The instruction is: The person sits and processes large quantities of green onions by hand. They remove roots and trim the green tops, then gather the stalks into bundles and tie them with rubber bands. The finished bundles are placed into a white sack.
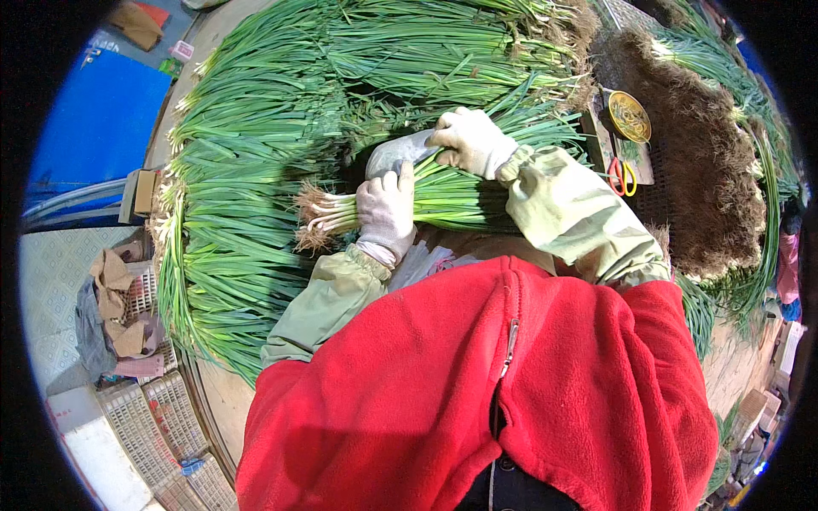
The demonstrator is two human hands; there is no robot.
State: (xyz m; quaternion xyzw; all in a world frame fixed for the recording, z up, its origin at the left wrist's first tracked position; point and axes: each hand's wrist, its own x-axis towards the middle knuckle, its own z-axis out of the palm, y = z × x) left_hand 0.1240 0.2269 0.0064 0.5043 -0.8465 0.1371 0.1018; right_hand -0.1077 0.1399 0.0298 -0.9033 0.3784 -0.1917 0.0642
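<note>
A bunch of leafy green garlic or allium plants (447,201) lies crosswise before me, its pale stems and brown roots towards the left. My left hand (386,211), in a whitish knit glove, is closed around the stems near the roots. Farther right and higher, my gloved right hand (470,140) has bent fingers at the upper leaves of the same bunch; its fingertips touch some leaves, and whether it grips them is unclear. A pale, rounded object (397,153) shows behind the bunch, between my hands, partly hidden.
Long rows of the same plants (249,166) cover the left and far side. At the right lie red-and-yellow-handled scissors (621,177), a round dish with small bands (630,116) and a thick mass of roots (709,160). Plastic crates (137,428) stand at the lower left.
</note>
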